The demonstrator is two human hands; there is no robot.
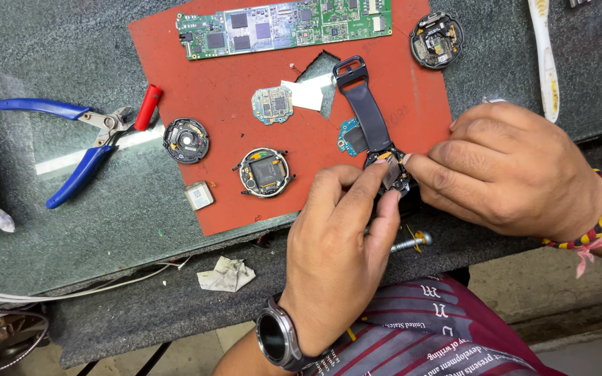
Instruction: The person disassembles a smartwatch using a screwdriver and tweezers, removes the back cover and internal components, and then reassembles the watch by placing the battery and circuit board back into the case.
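Two hands at near edge of red mat (175,63) on bench. Left hand (339,244) and right hand (503,174) both pinched on strapped watch body (389,170), small part between fingertips. Disassembly well along: opened watch cases (265,172), round modules, circuit boards (283,28) spread out left and far. Reassembly not begun. No containers visible.

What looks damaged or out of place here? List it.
The red mat has a jagged piece cut out near its middle, showing the surface beneath. A crumpled scrap of paper lies off the mat at the bench edge. Both hands, left and right, pinch the strapped watch.
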